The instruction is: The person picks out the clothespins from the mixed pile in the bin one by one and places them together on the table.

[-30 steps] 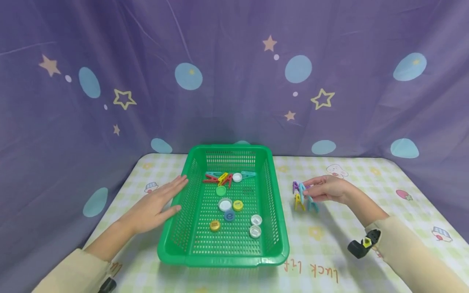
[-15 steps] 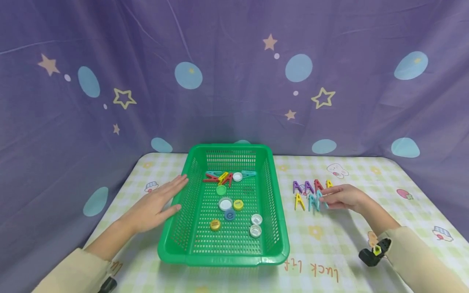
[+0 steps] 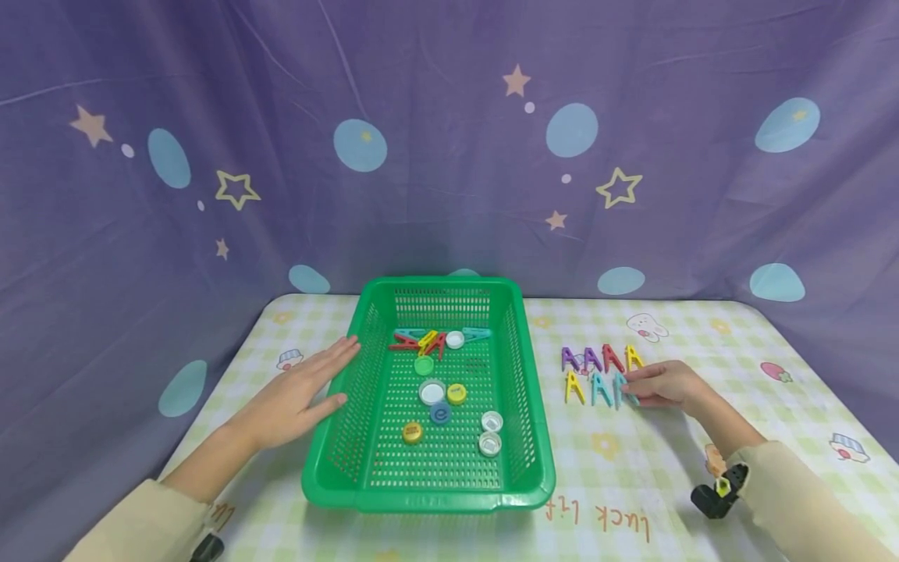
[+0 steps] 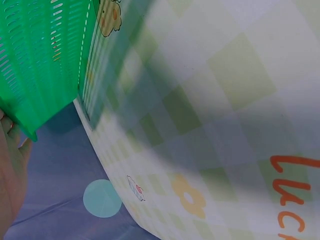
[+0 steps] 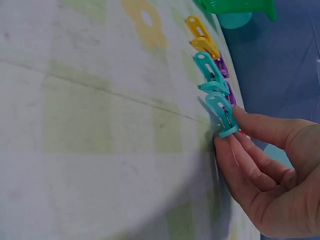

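My right hand (image 3: 667,385) pinches a light blue clothespin (image 5: 222,114) between thumb and fingers at the right end of the front row, low over the cloth. To its left in that row stand another blue clothespin (image 3: 601,388) and a yellow one (image 3: 574,388). Behind them runs a row with two purple clothespins (image 3: 570,359), a red one (image 3: 612,358) and a yellow one (image 3: 634,357). My left hand (image 3: 291,402) rests with straight fingers against the left rim of a green plastic basket (image 3: 428,499).
Inside the basket lie red clothespins (image 3: 404,343), a yellow one (image 3: 428,339), blue ones (image 3: 477,334), and several bottle caps, among them a gold cap (image 3: 412,432) and a blue cap (image 3: 440,413). A checked tablecloth (image 3: 632,476) covers the table; a purple curtain (image 3: 449,218) hangs behind.
My right hand has brought the blue clothespin rightward and down to the end of the front row, uncovering the back row's red and yellow clothespins. The left hand has stayed put.
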Tool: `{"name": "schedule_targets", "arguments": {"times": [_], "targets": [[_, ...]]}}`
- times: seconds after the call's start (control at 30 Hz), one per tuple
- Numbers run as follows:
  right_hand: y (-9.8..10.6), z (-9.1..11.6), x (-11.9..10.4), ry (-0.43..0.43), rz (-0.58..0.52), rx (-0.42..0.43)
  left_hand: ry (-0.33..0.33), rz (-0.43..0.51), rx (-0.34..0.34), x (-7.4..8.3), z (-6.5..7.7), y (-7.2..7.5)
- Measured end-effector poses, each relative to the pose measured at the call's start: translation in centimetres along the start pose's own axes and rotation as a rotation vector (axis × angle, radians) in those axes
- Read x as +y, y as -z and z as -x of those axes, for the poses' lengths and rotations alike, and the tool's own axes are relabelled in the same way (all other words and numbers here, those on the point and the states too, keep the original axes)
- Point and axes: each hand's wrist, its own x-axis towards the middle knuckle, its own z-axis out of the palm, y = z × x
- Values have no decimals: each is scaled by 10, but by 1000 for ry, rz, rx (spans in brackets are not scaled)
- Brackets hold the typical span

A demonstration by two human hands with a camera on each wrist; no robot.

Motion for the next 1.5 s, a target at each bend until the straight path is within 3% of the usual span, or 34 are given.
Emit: {"name": "schedule_targets", "arguments": {"times": [0.2, 0.43, 0.93, 1.27, 1.5], "targets": [[-4, 1, 2, 23, 31, 64, -15, -15, 9, -1, 0, 0], [-10, 1, 1, 25, 167, 174, 1, -5, 2, 0, 0, -1], [-8, 5, -4, 36, 334, 236, -2, -4, 4, 0, -1, 0], [1, 8, -26, 114, 253, 138, 3, 5, 2, 0, 1, -1], [-5, 6, -58, 141, 253, 67, 2, 7, -2, 0, 0, 0]]}}
